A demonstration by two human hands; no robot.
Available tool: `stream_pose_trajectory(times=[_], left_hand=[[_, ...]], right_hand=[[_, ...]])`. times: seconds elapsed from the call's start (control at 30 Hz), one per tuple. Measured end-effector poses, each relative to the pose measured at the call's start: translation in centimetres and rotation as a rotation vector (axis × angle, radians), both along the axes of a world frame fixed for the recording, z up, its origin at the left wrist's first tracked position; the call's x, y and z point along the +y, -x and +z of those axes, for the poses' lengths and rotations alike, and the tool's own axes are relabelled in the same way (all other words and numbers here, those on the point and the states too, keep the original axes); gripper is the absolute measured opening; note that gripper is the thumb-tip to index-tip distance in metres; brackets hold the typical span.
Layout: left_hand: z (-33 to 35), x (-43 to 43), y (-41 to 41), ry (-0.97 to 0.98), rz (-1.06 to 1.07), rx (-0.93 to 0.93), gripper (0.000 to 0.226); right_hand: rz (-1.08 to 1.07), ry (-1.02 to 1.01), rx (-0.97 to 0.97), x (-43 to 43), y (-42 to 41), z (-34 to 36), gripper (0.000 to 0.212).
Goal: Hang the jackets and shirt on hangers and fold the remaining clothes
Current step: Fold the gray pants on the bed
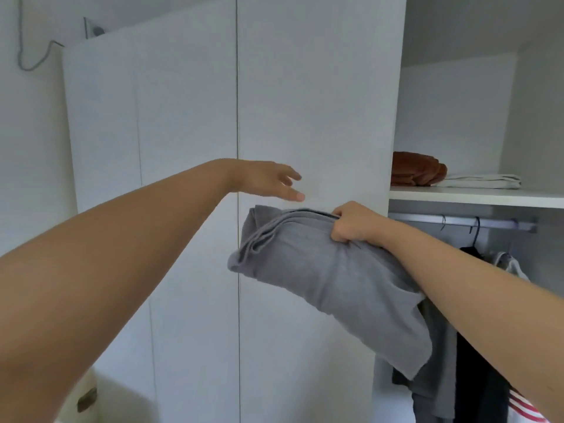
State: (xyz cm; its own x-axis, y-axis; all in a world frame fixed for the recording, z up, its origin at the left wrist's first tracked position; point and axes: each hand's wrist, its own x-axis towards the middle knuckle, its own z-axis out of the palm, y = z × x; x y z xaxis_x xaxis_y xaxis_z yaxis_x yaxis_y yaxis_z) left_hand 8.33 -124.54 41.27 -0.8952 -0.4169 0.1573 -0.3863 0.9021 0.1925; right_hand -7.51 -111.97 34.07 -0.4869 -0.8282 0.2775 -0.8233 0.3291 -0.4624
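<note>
The right hand [351, 222] grips one folded grey garment [329, 279] held up before the wardrobe [183, 117]; the left hand [265, 178] is spread (holding nothing). One rust-brown bundle [415, 169] and one white bundle [482, 181] lie at the shelf's [476, 197] left end.

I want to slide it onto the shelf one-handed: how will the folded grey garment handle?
Probably floppy: the grey garment droops below the right hand, which grips only its top edge. Likely light, as one hand carries it. Its layers splay at the far end, so it may unfold when pushed along the shelf.
</note>
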Motion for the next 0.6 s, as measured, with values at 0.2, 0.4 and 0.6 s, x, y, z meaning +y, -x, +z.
stream_pose_trajectory(times=[0.2, 0.4, 0.6], left_hand=[[-6.6, 0.7, 4.1, 0.005, -0.213, -0.354, 0.101], [-6.2, 2.3, 6.9, 0.164, -0.193, -0.517, 0.055], [-0.6, 7.1, 11.8, 0.263, -0.153, -0.233, 0.010]], right_hand=[[0.041, -0.205, 0.031, 1.3, 0.4, 0.0, 0.037], [0.097, -0.287, 0.031, 3.0, 2.8, -1.2, 0.039], [-0.038, -0.097, -0.003, 8.5, 7.0, 4.3, 0.025]])
